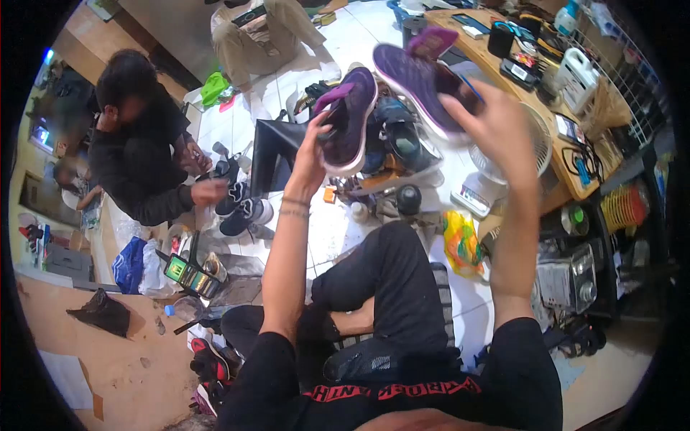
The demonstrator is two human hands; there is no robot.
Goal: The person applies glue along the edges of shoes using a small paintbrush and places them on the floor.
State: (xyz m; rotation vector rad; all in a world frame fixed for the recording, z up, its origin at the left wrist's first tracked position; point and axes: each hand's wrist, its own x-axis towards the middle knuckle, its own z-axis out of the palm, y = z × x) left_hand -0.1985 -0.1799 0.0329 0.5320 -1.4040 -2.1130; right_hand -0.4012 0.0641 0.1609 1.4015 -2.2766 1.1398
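I hold up a pair of purple sneakers with white soles, one in each hand. My left hand (pixel 312 156) is closed around the side of the left sneaker (pixel 357 108), near its heel, and that shoe's toe points away from me. My right hand (pixel 494 123) grips the heel end of the right sneaker (pixel 410 75), thumb on top. This second shoe slants up to the left, its purple tongue (pixel 433 43) standing up. Behind and below the shoes lies a pile of footwear and tools, partly hidden by them.
A person in black (pixel 144 144) sits at the left by black sneakers (pixel 244 214). At the right, a wooden bench (pixel 471 32) carries bottles and tools, with a white fan (pixel 535 140) beside it. A dark bottle (pixel 408 200) and a yellow-green bag (pixel 461 241) are on the tiled floor.
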